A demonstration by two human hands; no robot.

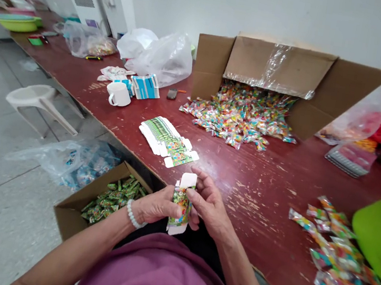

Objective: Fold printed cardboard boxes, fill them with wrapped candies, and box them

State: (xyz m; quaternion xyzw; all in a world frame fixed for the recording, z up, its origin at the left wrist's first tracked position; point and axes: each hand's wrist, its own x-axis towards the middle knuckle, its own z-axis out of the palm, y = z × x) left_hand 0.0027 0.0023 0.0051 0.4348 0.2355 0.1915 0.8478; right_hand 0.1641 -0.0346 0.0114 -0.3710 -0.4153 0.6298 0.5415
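Head view is showing a person's two bare hands meeting over one small printed box [180, 199], which they are holding up at the near edge of a worn red table [243, 175], in front of a purple shirt [155, 274]. Left hand [157, 205] is gripping the box from its left side, thumb lying across the printed face; a beaded bracelet [131, 214] is circling that wrist. Right hand [210, 204] is gripping from the other side, thumb resting on the box, the other fingers curling loosely and partly hidden. A white flap [189, 179] is sticking out at the box's far end. Just beyond, overlapping flat cartons [165, 137] are lying in a row, and farther back wrapped sweets [241, 114] are spilling from a large cardboard box [346, 92]. A white mug [120, 95] is standing beyond the cartons, leftward. At right, packaged sweets [334, 254] are lying beside a lime-green basin [378, 235]. Below, at left, an open carton [69, 220] is holding green packets [111, 200].
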